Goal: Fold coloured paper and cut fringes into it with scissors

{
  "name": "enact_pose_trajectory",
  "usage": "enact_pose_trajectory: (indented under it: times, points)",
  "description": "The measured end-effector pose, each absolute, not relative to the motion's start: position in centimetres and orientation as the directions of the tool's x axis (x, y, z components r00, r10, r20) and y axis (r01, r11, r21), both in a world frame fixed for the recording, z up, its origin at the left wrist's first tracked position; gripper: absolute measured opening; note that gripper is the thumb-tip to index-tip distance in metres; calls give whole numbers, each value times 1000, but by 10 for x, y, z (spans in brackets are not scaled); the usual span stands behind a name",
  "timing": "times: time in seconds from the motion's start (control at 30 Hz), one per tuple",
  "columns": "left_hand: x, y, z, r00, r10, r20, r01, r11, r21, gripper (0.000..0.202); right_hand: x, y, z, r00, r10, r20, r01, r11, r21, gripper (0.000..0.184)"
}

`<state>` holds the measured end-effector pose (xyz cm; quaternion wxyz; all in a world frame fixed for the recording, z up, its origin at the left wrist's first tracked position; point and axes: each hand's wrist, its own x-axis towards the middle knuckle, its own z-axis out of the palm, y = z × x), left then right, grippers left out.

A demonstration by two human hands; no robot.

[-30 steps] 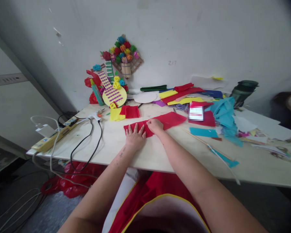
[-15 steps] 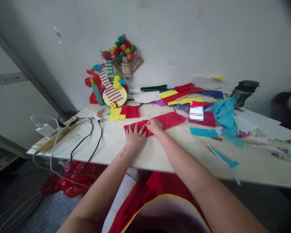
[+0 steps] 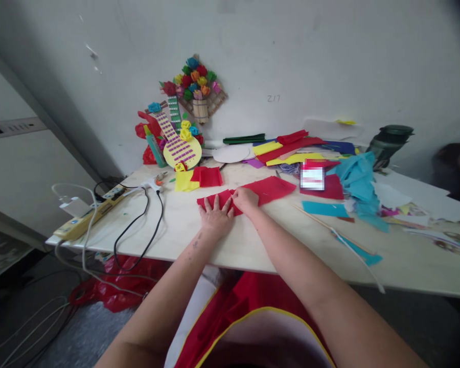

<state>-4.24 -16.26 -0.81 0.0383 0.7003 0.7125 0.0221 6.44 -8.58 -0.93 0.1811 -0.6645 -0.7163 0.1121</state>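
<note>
A long red paper strip [image 3: 270, 188] lies on the pale table [image 3: 184, 230] in front of me. My left hand [image 3: 215, 216] rests flat on its left end, fingers spread. My right hand [image 3: 246, 198] sits just right of the left, fingers curled and pinching a fold in the strip near its middle. The strip's right part lies flat and free.
A yellow and red paper stack [image 3: 199, 178] lies behind the strip. Coloured paper sheets [image 3: 291, 148], teal crepe [image 3: 358, 179], a paper guitar [image 3: 176, 143] and flower craft [image 3: 195, 87] line the wall. A power strip [image 3: 88, 217] with cables sits left. A dark bottle [image 3: 387, 143] stands right, another person's head beyond.
Both hands stay on the red strip with barely any shift. The view has drifted slightly.
</note>
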Motion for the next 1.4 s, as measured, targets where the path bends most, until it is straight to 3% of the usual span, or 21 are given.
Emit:
enact_pose_trajectory:
  times: [0.23,0.47,0.8,0.9,1.03,1.13,1.27,1.4]
  points:
    - [-44,-160,-10,-1,999,-36,994,5,106,59,63,-85,-9,-42,993,108,925,79,-371,26]
    - [-45,-158,-16,119,989,87,993,-121,11,62,63,-86,-8,-42,995,95,928,74,-364,27]
    - [-48,-155,-16,99,995,-20,989,-97,110,62,64,-87,-9,-40,995,92,928,71,-366,27]
    - [-48,-155,-15,101,994,-35,989,-97,114,62,67,-88,-9,-17,990,139,900,75,-429,26]
    - [-47,-155,-14,98,995,-25,989,-94,110,63,72,-94,-7,-18,933,359,795,231,-561,30]
    - [-46,-156,-12,97,995,-34,991,-93,97,63,67,-100,-6,-197,877,439,633,456,-626,37]
    - [-46,-157,-11,110,992,-61,991,-105,80,64,58,-106,-9,-489,837,244,509,501,-700,54]
    - [-47,-157,-11,122,990,-65,990,-117,78,64,55,-103,-10,-561,827,34,661,472,-583,64]
